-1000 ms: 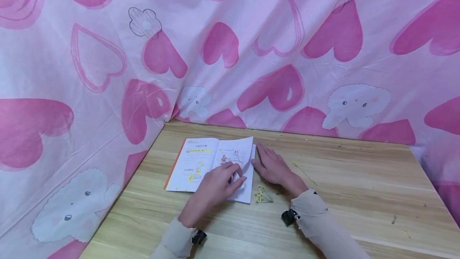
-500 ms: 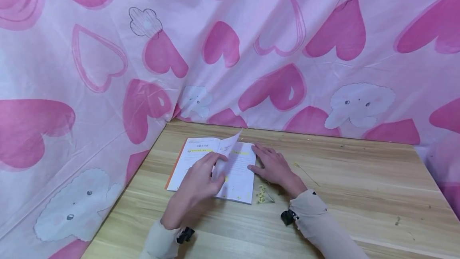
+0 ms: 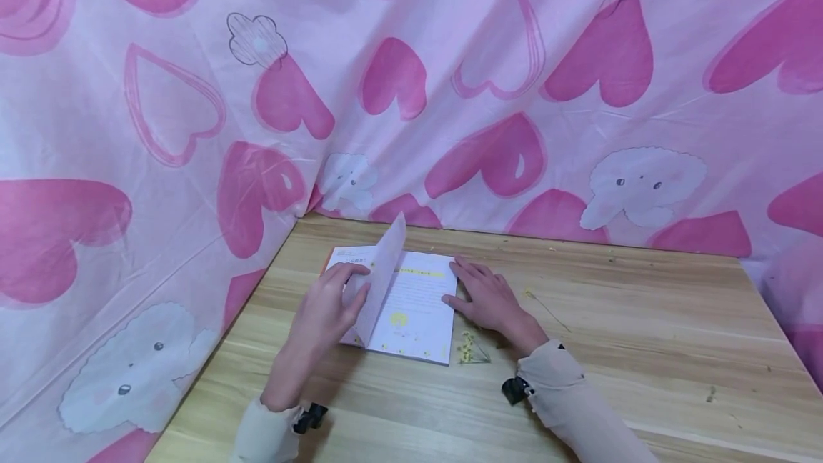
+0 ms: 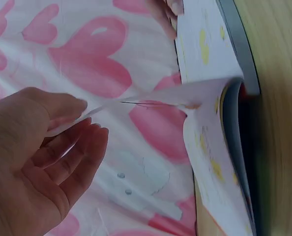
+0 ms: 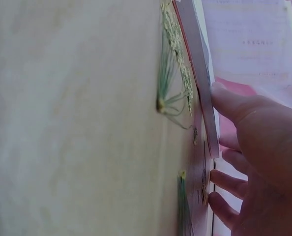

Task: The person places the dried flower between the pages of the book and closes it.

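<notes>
An open book [image 3: 421,291] with yellow-marked printed pages lies on the wooden table. One page [image 3: 384,281] stands raised from it, leaning left. My left hand [image 3: 324,306] pinches this page near its free edge; in the left wrist view the leaf [image 4: 156,96] runs between thumb and fingers of the hand [image 4: 47,147]. At the book's right edge rests my right hand [image 3: 491,299], fingers extended. The right wrist view shows its thumb [image 5: 224,101] on the edge of the thick page block [image 5: 197,64]. Part of the left page is hidden behind my left hand.
A small sprig of dried yellow flowers [image 3: 471,349] lies just right of the book. Farther right is a thin stem with a yellow head [image 3: 546,309]. Small dark bits dot the table [image 3: 643,349]. A pink heart-patterned curtain [image 3: 386,91] borders the table's back and left.
My left hand has lifted the page from the right side and carried it leftward, uncovering the page beneath. My right hand has stayed almost in place at the book's right edge.
</notes>
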